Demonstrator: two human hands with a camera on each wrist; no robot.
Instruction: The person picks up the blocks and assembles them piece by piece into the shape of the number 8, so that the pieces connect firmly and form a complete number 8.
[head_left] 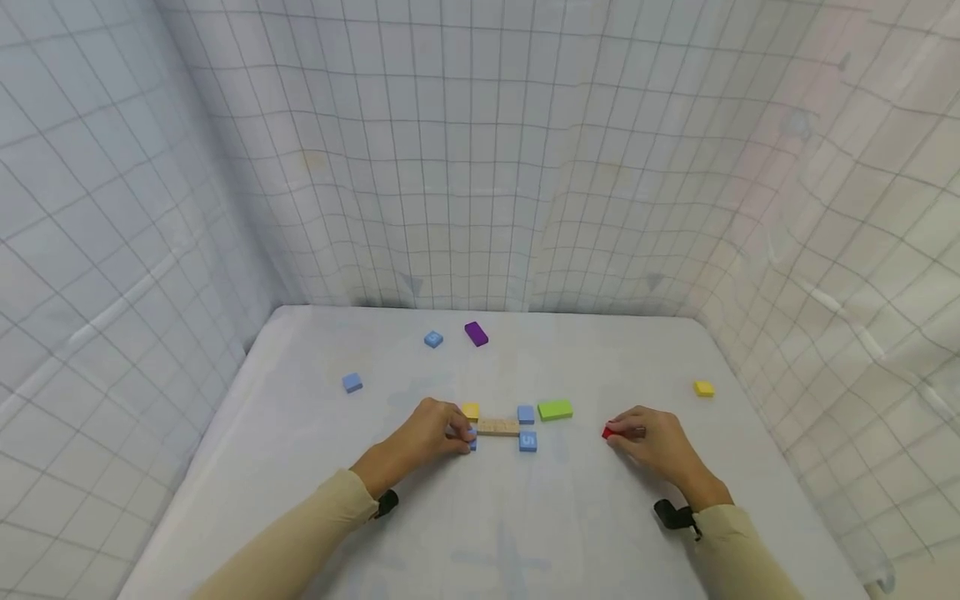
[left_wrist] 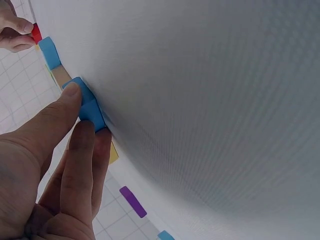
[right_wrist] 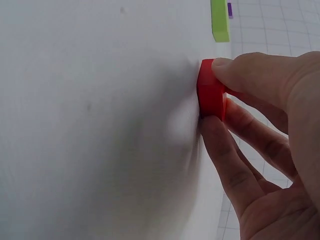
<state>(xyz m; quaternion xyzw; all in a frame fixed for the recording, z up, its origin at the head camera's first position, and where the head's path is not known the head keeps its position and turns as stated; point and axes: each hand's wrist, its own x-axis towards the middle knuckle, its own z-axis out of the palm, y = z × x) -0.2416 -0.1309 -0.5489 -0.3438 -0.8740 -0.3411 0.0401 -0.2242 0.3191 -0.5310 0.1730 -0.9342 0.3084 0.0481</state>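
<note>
My left hand (head_left: 429,435) pinches a blue block (left_wrist: 92,112) between thumb and fingers, at the left end of a plain wooden piece (head_left: 498,427). Just behind that block sits a yellow block (head_left: 471,410), partly hidden by the fingers. At the wooden piece's right end are a blue block (head_left: 526,414) and, nearer, a blue block marked 5 (head_left: 528,442). Off to the right, my right hand (head_left: 658,443) grips a red block (right_wrist: 212,95) by its sides, low at the white tabletop. Between that hand and the arrangement lies a lime green block (head_left: 555,409).
Toward the back of the white table (head_left: 585,533) lie a purple block (head_left: 476,334) and a blue block (head_left: 433,339). Another blue block (head_left: 352,382) is at the left, a yellow block (head_left: 704,388) at the far right. Grid-patterned curtains (head_left: 480,150) enclose the back and sides.
</note>
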